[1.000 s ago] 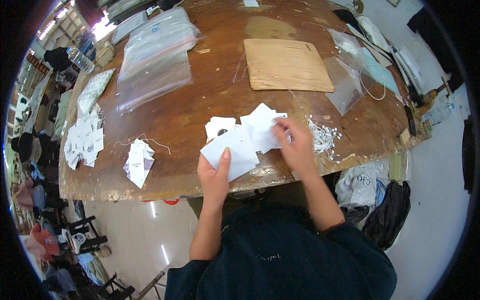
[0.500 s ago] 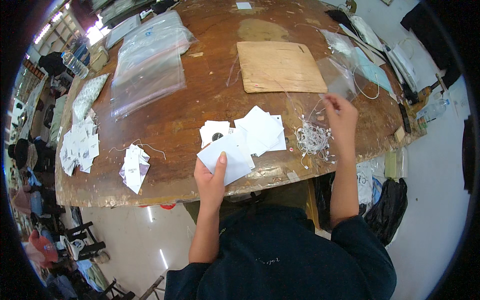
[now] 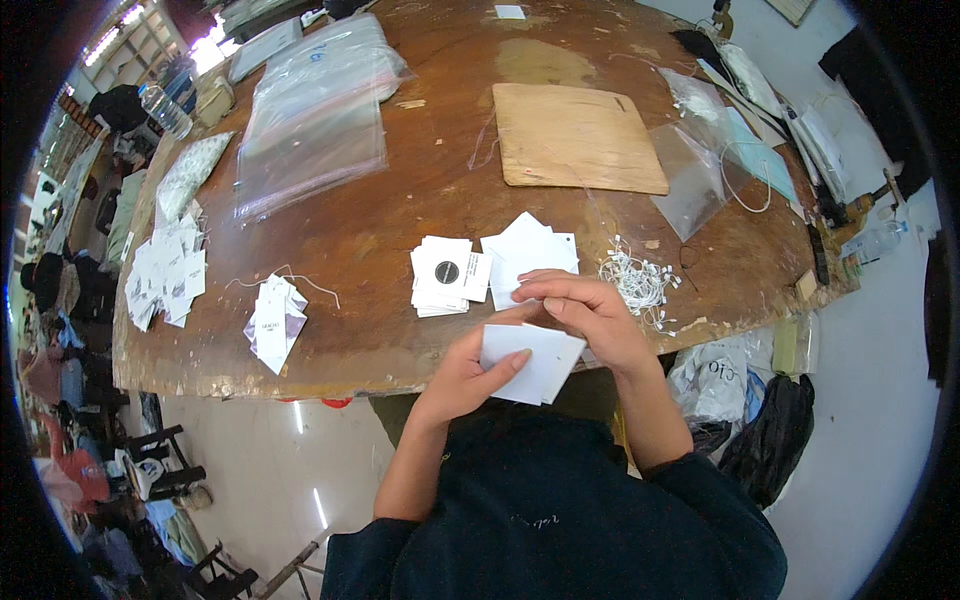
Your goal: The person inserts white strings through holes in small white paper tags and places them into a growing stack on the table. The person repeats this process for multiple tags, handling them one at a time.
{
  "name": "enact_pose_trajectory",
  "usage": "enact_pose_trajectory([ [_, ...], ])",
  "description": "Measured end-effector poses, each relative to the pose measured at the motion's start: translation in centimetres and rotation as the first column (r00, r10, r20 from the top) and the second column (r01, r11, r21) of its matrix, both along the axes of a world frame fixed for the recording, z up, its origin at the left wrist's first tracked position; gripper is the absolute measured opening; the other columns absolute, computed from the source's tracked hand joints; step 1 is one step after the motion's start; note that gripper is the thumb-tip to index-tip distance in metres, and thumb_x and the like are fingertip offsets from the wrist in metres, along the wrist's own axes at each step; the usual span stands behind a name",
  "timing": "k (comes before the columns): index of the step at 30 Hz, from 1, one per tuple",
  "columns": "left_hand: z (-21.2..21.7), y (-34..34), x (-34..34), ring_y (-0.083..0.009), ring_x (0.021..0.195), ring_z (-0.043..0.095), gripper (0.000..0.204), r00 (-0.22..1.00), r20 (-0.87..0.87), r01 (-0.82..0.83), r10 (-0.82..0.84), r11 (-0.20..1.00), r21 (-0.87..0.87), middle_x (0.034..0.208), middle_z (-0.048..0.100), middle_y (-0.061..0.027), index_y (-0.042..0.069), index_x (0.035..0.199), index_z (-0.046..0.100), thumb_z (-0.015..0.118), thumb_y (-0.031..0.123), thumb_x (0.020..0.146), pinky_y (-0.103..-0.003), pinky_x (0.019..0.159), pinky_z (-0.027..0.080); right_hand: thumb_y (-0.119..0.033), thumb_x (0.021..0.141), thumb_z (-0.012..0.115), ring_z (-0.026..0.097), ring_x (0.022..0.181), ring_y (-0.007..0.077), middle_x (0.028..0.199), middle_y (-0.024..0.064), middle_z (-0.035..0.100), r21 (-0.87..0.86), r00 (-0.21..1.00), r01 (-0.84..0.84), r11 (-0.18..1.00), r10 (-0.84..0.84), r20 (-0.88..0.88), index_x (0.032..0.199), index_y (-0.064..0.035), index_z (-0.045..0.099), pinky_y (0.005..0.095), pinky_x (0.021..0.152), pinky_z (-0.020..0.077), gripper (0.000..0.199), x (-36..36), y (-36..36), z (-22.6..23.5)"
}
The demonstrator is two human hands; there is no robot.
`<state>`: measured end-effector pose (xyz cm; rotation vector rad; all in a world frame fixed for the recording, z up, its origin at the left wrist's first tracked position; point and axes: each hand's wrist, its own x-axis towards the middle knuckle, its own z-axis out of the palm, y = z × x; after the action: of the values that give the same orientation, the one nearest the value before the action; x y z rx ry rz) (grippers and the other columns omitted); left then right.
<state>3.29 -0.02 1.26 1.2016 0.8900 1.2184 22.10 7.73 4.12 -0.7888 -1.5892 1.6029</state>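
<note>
My left hand [image 3: 470, 362] holds a small stack of white paper tags [image 3: 530, 362] over the near edge of the wooden table [image 3: 400, 230]. My right hand [image 3: 590, 315] is bent over the top edge of those tags, fingertips pinched together; whether a string is between them is too small to tell. Just beyond my hands lie two piles of white tags: a pile with a black round mark [image 3: 448, 275] and a plain pile [image 3: 530, 250]. A heap of white strings [image 3: 640, 282] lies to the right of my right hand.
A strung bundle of tags [image 3: 272, 322] lies at the left near the edge, more tags [image 3: 165, 280] farther left. Clear plastic bags [image 3: 310, 120] cover the far left, a wooden board [image 3: 575, 140] sits at the back, a small clear bag [image 3: 695, 180] beside it. Dark bags [image 3: 770, 440] rest on the floor at the right.
My right hand has come back from the heap of strings at the right to the tags in my left hand. The left hand has lifted the tags nearer to me.
</note>
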Motion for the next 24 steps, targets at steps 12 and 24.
enact_pose_trajectory([
  [12, -0.8, -1.1, -0.7, -0.0131, 0.108, 0.056, 0.035, 0.968, 0.028, -0.248, 0.248, 0.969, -0.011, 0.131, 0.058, -0.0101, -0.001, 0.127, 0.057, 0.06, 0.009, 0.093, -0.031, 0.094, 0.045, -0.008, 0.094, 0.061, 0.057, 0.07, 0.0112, 0.094, 0.0103, 0.065, -0.299, 0.705, 0.252, 0.92, -0.387, -0.594, 0.111, 0.0003, 0.056, 0.0246, 0.063, 0.0494, 0.02, -0.7, 1.5, 1.7],
  [24, -0.4, -0.3, -1.3, -0.0172, 0.09, 0.063, 0.03, 0.742, -0.208, -0.609, 0.638, 0.77, 0.19, 0.1, 0.068, -0.0139, -0.006, 0.115, 0.059, 0.065, 0.012, 0.091, -0.031, 0.079, 0.05, -0.001, 0.089, 0.063, 0.058, 0.071, 0.0146, 0.086, 0.0085, 0.062, 0.481, 0.924, 0.28, 0.831, -0.369, 0.099, 0.09, 0.0033, 0.061, 0.0247, 0.062, 0.0467, 0.006, -6.5, -2.2, 0.5],
])
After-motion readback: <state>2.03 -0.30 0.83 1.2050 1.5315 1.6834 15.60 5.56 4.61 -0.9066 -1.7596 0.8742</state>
